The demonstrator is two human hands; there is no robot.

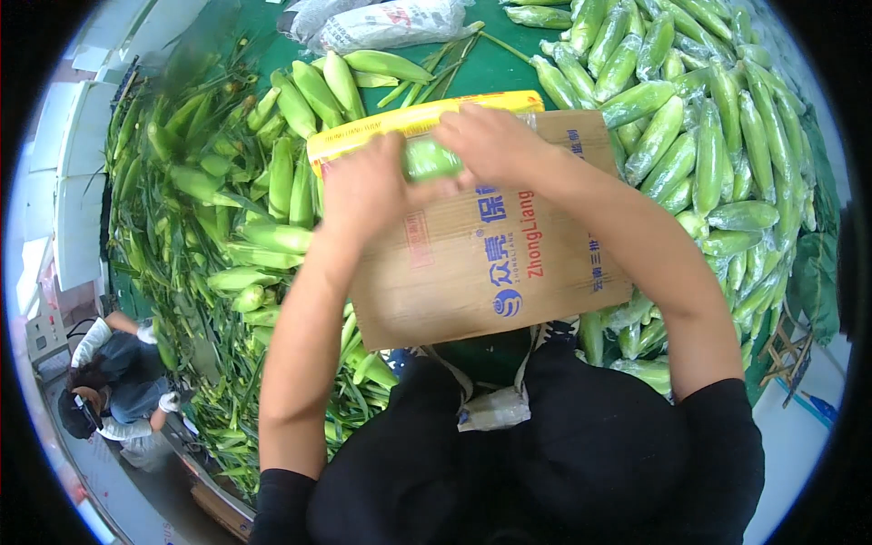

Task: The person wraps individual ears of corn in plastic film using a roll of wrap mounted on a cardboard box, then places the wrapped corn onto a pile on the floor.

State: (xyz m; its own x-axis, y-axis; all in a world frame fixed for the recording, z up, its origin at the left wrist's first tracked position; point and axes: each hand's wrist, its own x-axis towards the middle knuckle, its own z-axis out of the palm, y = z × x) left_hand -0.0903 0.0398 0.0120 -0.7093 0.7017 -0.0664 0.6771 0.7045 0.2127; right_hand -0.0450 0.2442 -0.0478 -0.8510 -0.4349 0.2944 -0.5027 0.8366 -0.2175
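Observation:
Between my two hands an ear of corn in green husk (432,160), with shiny plastic film on it, lies at the yellow cling-film roll box (381,126). My left hand (368,180) is on its left end, somewhat blurred. On its right end is my right hand (487,143), fingers bent over it. Beneath them a printed brown cardboard box (436,293) stands in front of my lap, the yellow box along its far edge. Much of the ear is hidden by my fingers.
Unwrapped corn ears (279,177) and loose husk leaves (218,354) spread at the left. Film-wrapped ears (708,150) are heaped at the right. A plastic sack (395,24) lies at the far side. At lower left sits a person in white gloves (122,375).

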